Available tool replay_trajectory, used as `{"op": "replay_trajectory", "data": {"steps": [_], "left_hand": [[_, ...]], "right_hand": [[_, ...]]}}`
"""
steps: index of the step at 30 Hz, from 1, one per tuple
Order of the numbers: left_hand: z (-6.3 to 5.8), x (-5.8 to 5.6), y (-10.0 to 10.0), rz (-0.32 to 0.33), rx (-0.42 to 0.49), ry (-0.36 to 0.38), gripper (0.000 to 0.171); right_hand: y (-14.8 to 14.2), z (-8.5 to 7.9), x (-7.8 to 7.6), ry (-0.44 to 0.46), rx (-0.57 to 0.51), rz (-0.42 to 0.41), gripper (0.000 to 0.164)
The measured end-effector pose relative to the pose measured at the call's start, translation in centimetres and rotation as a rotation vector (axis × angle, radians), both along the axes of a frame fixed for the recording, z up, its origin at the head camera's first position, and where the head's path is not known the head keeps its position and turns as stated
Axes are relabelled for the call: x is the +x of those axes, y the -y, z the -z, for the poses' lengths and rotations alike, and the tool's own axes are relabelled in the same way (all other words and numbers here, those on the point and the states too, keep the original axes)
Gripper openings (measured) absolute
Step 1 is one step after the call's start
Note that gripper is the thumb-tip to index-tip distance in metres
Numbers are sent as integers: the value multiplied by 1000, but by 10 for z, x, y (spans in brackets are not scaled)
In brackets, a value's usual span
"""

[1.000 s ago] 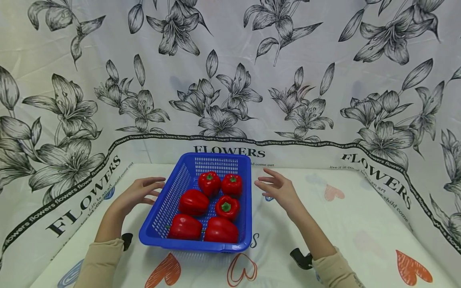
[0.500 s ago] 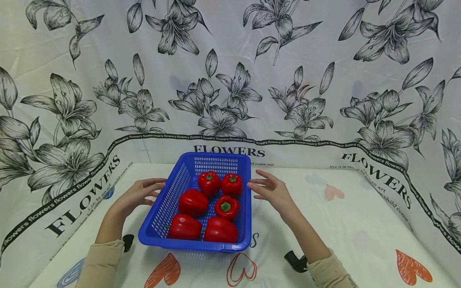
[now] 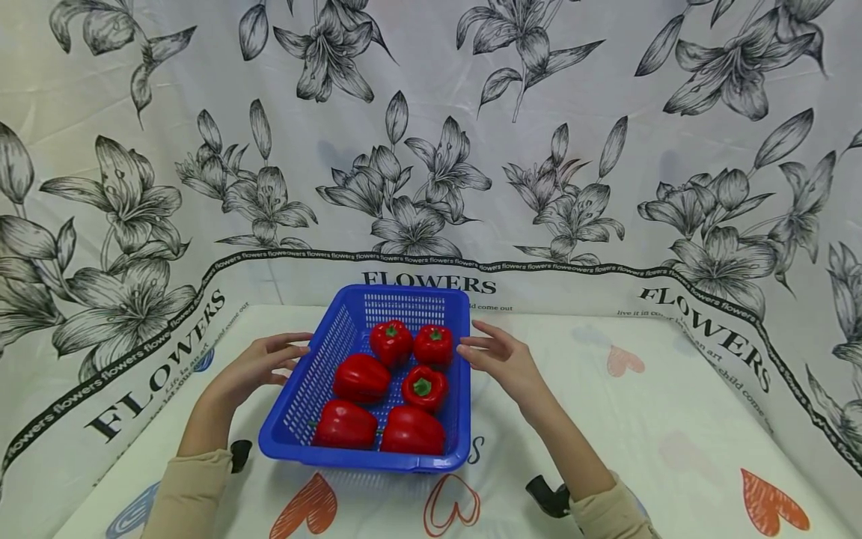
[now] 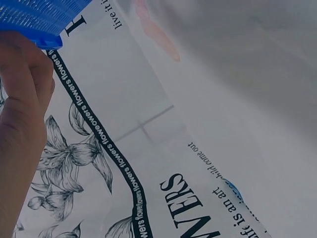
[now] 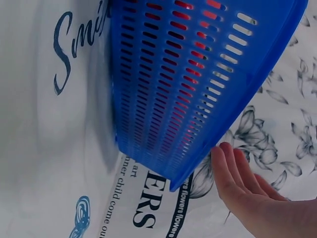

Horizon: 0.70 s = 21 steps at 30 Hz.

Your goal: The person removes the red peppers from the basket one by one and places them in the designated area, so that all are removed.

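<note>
From the head camera, a blue slotted basket sits on the table towards its far edge, slightly left of the middle, its long sides running from near to far. Six red bell peppers lie inside in two rows. The left hand is at the basket's left rim with fingers spread and loosely bent, the fingertips at or just short of the rim; they grip nothing. The right hand is at the right rim, fingers nearly straight, the tips touching or almost touching the far right corner. A floral cloth printed with "FLOWERS" rises behind the far edge and wraps both side edges. Heart prints mark the near edge, and a black strap fitting shows at the right wrist.

The left wrist camera shows the left hand with its fingers curled just below a corner of the basket; whether they touch it, I cannot tell.

The right wrist camera shows the right hand open and flat, fingers together, just beside the basket's slotted wall but apart from it, red showing through the slots.
</note>
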<state>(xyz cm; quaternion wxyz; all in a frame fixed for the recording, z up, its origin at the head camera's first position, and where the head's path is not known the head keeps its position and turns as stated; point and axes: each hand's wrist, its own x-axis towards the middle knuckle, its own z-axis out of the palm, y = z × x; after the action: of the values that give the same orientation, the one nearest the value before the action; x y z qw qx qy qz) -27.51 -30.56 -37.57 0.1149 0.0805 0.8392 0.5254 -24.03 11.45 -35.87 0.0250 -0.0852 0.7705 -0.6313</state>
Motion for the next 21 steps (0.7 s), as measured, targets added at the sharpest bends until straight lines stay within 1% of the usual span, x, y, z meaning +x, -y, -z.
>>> {"op": "replay_trajectory", "data": {"steps": [4, 9, 11, 21], "left_hand": [[2, -1, 1, -2, 33, 17, 61], [2, -1, 3, 18, 55, 22, 60], [2, -1, 3, 23, 57, 20, 60], [1, -1, 4, 2, 54, 25, 60]], "right_hand": [[2, -2, 1, 3, -5, 4, 64], [5, -4, 4, 8, -14, -5, 61], [7, -5, 5, 9, -12, -13, 61], [18, -6, 7, 7, -28, -40, 60]]}}
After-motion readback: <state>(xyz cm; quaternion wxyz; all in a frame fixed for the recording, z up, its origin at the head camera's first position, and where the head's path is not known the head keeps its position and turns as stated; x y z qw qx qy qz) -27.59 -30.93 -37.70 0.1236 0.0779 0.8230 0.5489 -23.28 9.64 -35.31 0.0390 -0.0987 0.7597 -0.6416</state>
